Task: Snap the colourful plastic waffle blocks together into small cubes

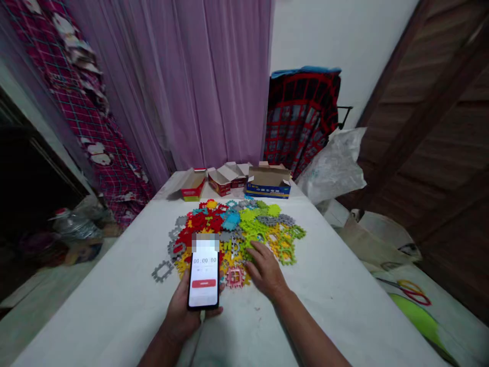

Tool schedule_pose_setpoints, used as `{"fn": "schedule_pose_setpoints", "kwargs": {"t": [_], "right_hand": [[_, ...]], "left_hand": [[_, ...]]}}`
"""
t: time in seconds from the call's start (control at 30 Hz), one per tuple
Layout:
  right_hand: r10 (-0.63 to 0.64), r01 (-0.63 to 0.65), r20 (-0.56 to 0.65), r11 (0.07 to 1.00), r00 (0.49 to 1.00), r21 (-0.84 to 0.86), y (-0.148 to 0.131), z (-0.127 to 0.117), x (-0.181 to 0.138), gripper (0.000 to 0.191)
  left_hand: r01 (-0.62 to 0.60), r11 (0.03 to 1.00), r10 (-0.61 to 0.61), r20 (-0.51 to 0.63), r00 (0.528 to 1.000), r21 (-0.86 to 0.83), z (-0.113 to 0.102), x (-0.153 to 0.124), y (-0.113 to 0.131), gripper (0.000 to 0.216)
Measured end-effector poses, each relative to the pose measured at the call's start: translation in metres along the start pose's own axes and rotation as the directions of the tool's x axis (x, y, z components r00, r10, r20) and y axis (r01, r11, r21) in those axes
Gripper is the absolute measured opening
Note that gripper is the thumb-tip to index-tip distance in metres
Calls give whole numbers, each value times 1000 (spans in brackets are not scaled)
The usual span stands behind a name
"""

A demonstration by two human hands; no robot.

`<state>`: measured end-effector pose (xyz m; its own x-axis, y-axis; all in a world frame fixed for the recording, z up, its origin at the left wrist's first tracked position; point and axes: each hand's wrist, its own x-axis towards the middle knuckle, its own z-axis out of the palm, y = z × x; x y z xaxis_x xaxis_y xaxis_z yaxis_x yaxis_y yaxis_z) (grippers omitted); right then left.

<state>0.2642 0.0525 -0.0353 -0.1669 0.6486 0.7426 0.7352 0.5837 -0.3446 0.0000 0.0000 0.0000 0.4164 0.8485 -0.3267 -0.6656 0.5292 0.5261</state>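
My left hand (179, 313) grips a black smartphone (204, 278) upright over the white table (114, 300); its screen shows a timer at 00:00:00 and a red button. My right hand (265, 270) lies flat with fingers spread on the near edge of a pile of flat interlocking plastic tiles (237, 229) in red, blue, grey, green and yellow. A pink tile (235, 276) lies between the phone and my right hand. One grey tile (162, 270) sits apart to the left of the pile.
Several open small cardboard boxes stand at the table's far end, red ones (193, 184) and a blue one (268, 182). A white plastic bag (336, 165) and a chair with a plaid cloth (301, 125) are behind. Purple curtains hang at the back.
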Motion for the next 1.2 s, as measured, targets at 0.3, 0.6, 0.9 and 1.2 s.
{"fn": "schedule_pose_setpoints", "kwargs": {"t": [0.3,0.6,0.9,1.2], "right_hand": [[717,-763,-277,546,639,-346,89,-49,38,52],[717,-643,78,663,693,-384,118,-11,66,52],[704,-731,-200,648,682,-214,130,5,82,56],[680,-662,265,731,684,-165,154,52,142,48]], "left_hand": [[68,987,-20,316,949,-144,-7,3,7,55],[129,979,-72,327,942,-157,-4,11,5,62],[103,988,-62,311,948,-116,6,11,14,58],[70,991,-46,202,978,-116,11,15,8,61]]}}
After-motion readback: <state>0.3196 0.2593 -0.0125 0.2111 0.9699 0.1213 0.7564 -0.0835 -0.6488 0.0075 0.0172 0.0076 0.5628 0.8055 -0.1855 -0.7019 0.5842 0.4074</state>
